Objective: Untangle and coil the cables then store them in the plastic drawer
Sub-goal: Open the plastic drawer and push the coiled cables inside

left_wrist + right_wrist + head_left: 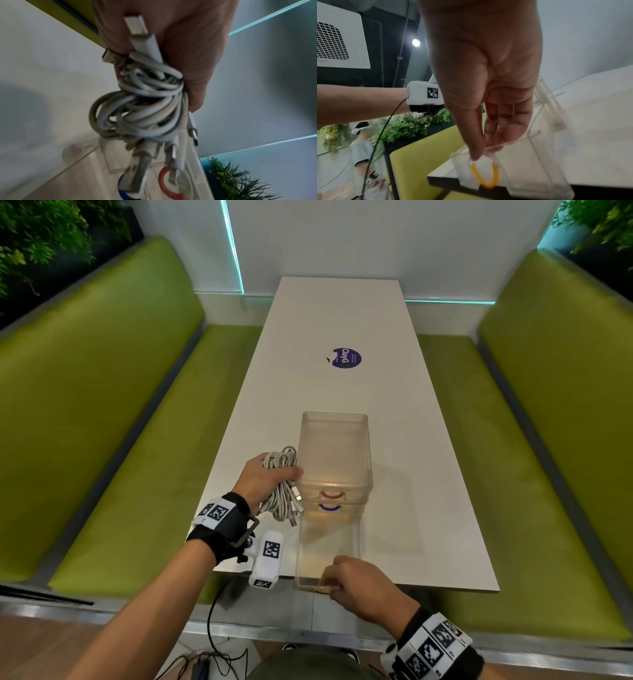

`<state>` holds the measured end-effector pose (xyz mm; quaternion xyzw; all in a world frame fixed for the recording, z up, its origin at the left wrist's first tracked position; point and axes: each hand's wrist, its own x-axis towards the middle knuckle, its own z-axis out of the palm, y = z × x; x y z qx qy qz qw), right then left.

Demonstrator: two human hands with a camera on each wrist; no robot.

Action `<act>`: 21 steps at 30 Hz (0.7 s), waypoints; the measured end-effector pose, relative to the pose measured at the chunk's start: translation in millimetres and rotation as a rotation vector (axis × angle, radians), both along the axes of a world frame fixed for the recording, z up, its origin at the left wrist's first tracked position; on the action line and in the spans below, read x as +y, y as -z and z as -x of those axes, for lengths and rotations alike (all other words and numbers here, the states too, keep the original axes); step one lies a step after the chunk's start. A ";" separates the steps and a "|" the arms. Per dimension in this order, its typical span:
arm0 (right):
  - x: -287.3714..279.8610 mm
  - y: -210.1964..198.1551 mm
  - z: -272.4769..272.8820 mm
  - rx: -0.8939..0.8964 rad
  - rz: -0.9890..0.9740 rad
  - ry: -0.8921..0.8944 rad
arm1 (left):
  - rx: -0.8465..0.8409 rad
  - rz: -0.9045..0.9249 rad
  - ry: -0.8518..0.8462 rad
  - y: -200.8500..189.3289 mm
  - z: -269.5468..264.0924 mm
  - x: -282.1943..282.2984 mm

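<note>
My left hand (263, 477) grips a bundle of white coiled cables (282, 486) beside the left wall of the clear plastic drawer unit (334, 460). In the left wrist view the cable bundle (142, 108) hangs from my left hand (171, 44) with several plugs dangling over the unit's red and blue handles. The bottom drawer (327, 556) is pulled out toward the table's near edge and looks empty. My right hand (356, 580) pinches its front wall at the yellow handle (485, 175), thumb outside and fingers (503, 134) inside.
The white table (342, 320) carries a purple round sticker (346, 358) farther back. Green bench seats (113, 440) run along both sides. A black wire hangs from my left wrist device below the table edge. Another person stands off to the left in the right wrist view.
</note>
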<state>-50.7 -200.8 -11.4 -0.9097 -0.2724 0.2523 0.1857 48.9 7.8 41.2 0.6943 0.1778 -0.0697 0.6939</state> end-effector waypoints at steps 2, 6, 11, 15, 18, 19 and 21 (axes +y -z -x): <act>-1.1 -11.5 -4.5 0.057 -0.084 0.085 | -0.008 -0.023 0.000 -1.0 3.0 1.3; 0.1 -45.3 -19.8 0.104 -0.430 0.347 | -0.088 -0.071 -0.067 -10.2 18.8 6.6; 23.4 -77.4 -26.2 0.351 -0.763 0.378 | -0.251 0.128 -0.028 -30.7 71.5 -14.0; 38.5 -86.3 -18.5 0.420 -0.922 0.312 | -0.363 0.381 -0.028 -31.7 102.3 -49.9; 33.4 -88.0 -14.3 0.397 -0.929 0.342 | -0.353 0.473 0.005 -32.0 111.1 -56.3; 33.2 -88.4 -12.0 0.360 -0.908 0.371 | -0.337 0.521 0.002 -33.4 111.6 -58.0; 34.7 -87.3 -6.6 0.284 -0.892 0.438 | -0.327 0.536 0.005 -32.6 109.5 -61.1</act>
